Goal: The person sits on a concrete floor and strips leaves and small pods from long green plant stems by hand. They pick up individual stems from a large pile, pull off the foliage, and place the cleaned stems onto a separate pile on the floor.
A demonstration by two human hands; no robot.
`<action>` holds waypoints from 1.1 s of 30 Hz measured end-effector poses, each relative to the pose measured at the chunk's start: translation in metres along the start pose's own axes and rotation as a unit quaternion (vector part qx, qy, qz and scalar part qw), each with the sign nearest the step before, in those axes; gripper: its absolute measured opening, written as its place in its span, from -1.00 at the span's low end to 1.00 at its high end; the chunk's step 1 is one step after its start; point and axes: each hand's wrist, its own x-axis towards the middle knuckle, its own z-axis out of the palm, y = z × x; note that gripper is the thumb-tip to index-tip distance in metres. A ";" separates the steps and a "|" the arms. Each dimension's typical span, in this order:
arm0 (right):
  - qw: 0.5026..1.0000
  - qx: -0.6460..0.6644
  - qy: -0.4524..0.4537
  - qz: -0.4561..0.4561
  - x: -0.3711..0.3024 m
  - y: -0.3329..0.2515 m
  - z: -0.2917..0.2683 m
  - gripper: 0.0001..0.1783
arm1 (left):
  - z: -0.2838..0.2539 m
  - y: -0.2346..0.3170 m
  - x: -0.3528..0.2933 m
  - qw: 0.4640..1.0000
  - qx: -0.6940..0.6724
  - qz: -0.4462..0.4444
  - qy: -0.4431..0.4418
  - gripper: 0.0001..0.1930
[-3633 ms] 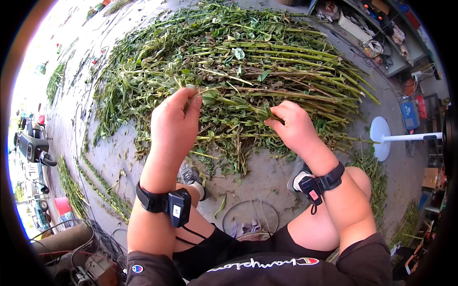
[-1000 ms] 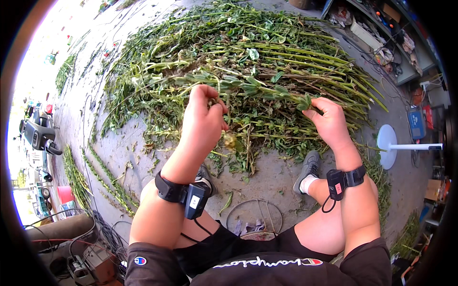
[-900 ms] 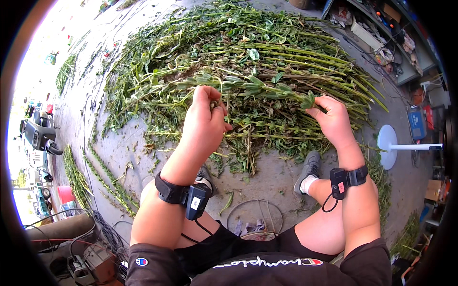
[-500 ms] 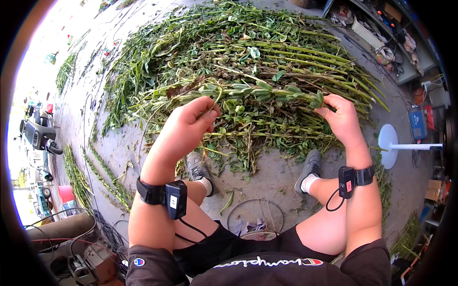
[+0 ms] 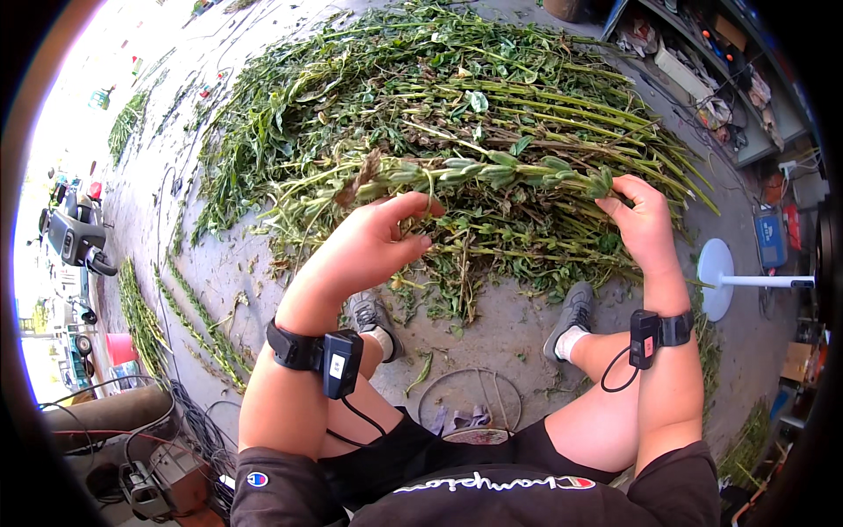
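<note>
A green sesame stalk (image 5: 500,174) set with plump pods stretches crosswise in front of me, above the heap. My right hand (image 5: 644,215) is closed round its right end, thumb and fingers together at the leafy tip. On the other side, my left hand (image 5: 373,243) has its thumb and forefinger apart. The forefinger tip lies against a thin stem just under the stalk; whether it bears any weight I cannot tell. A withered brown leaf (image 5: 358,178) hangs at the stalk's left part, above that hand. Black bands with small boxes sit on both forearms.
A broad heap of cut stalks and leaves (image 5: 351,101) covers the floor beyond my feet. To the right stand a white round-based stand (image 5: 716,279) and a blue box (image 5: 770,237). Loose stalks (image 5: 198,329), tangled cables (image 5: 189,417) and a pink bucket (image 5: 121,349) are at left.
My left hand has moved right and its pinch on a thin stem has opened. My right hand has shifted slightly right and down, still gripping the stalk's tip.
</note>
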 end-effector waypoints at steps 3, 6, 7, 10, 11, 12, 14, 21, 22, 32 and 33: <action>1.000 -0.008 0.007 0.010 0.000 0.004 -0.006 -0.76 | 0.007 0.010 0.004 0.990 0.135 -0.027 0.042 -0.77; 1.000 0.007 0.004 0.016 0.001 0.004 -0.008 -0.76 | 0.010 0.010 0.005 0.979 0.132 0.112 0.106 -0.81; 1.000 0.017 0.004 0.022 0.001 0.007 -0.009 -0.77 | 0.007 0.014 0.007 0.979 0.126 0.127 0.098 -0.80; 0.998 0.045 0.004 0.048 0.001 0.012 -0.015 -0.77 | 0.003 0.023 0.006 0.971 0.135 0.161 0.116 -0.76; 0.997 0.058 0.007 0.053 0.002 0.012 -0.015 -0.76 | 0.005 0.023 0.004 0.980 0.073 0.148 0.111 -0.73; 0.996 0.070 0.010 0.059 0.002 0.013 -0.015 -0.76 | 0.006 0.022 0.004 0.976 0.079 0.163 0.117 -0.72; 0.994 0.088 0.010 0.070 0.002 0.013 -0.016 -0.76 | 0.009 0.022 0.005 0.968 0.088 0.195 0.129 -0.71; 0.998 0.039 0.010 0.048 -0.002 0.011 -0.023 -0.76 | -0.002 0.020 0.004 0.969 -0.080 -0.151 0.176 -0.83; 0.999 0.027 0.010 0.035 -0.002 0.010 -0.022 -0.76 | -0.005 0.014 0.003 0.959 -0.111 -0.158 0.206 -0.82; 0.995 -0.058 -0.006 -0.083 -0.014 -0.003 0.002 -0.76 | -0.036 0.022 -0.014 0.964 -0.002 -0.096 0.249 -0.74; 0.994 -0.056 -0.005 -0.090 -0.015 -0.004 0.004 -0.75 | -0.033 0.024 -0.015 0.963 0.095 -0.068 0.242 -0.74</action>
